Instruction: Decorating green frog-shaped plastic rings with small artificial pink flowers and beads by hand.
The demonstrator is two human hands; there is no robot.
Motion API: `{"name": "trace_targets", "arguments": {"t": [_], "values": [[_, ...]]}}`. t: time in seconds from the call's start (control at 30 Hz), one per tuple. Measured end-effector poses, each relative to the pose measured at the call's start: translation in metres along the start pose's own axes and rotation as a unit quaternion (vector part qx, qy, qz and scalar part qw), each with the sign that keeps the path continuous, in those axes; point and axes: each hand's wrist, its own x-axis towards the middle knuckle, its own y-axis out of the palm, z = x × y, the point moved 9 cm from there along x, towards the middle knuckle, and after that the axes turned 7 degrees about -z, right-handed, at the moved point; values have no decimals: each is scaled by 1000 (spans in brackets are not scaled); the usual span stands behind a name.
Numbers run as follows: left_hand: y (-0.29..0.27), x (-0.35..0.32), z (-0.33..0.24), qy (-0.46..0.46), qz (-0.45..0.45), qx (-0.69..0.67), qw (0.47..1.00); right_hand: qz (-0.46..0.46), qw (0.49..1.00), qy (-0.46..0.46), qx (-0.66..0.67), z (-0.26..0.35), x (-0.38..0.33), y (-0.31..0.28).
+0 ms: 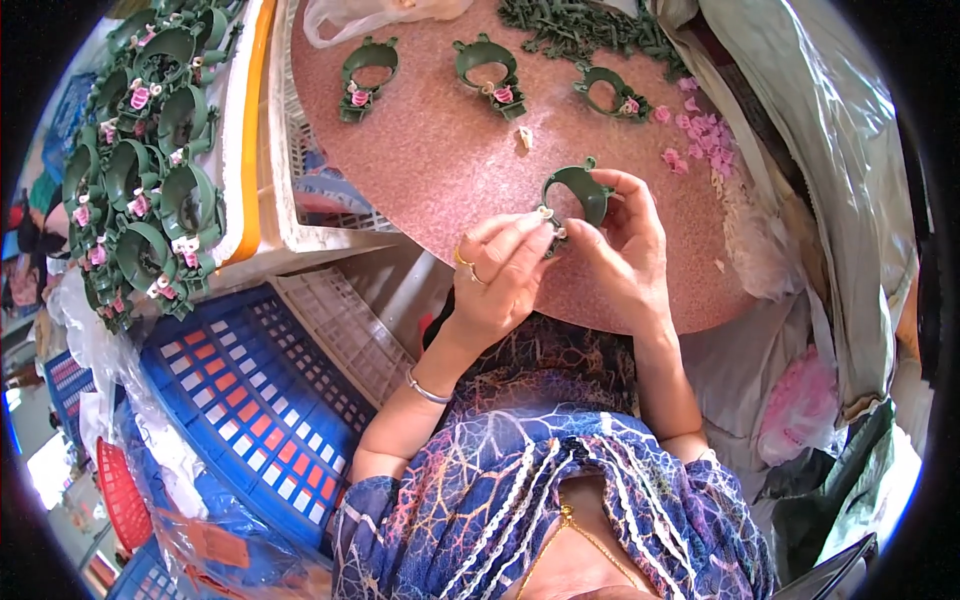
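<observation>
My right hand [635,255] grips a dark green plastic ring-shaped holder [583,195] by its right side, thumb at the lower edge. Fingers of my left hand [500,275] are pinched together at the holder's lower left end, on a small white piece [545,213]; its exact shape is partly covered by the fingertips. Three similar green holders with small pink pieces, a left one [370,78], a middle one [489,75] and a right one [612,95], stand in a row farther back on the round reddish table [430,160]. A loose cream piece [524,140] lies between them and my hands.
Small pink flower pieces [712,140] lie at the table's right, above a clear bag of cream pieces [755,240]. Dark green parts [600,28] are heaped at the back. Many assembled holders [140,200] crowd the far left, by a yellow-edged white crate [252,120] and blue basket [240,400].
</observation>
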Motion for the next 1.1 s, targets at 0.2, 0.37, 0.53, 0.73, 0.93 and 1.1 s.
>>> {"name": "trace_targets", "arguments": {"t": [0.2, 0.37, 0.53, 0.73, 0.93, 1.1], "values": [[13, -2, -6, 9, 54, 116, 992, -3, 999, -31, 30, 2, -2, -8], [-15, -33, 40, -474, -81, -211, 851, -31, 993, -67, 95, 8, -2, -26], [-16, -85, 28, -678, -107, -509, 519, -22, 997, -57, 35, -2, -3, -36], [-14, -122, 7, -789, -186, -499, 308, -3, 998, -65, 20, -11, -8, -26], [-14, -135, 8, -804, -207, -478, 286, 47, 993, -93, -51, -17, -12, -12], [-12, -139, 4, -811, -207, -476, 270, 84, 974, -191, -87, 11, -16, 14]]}}
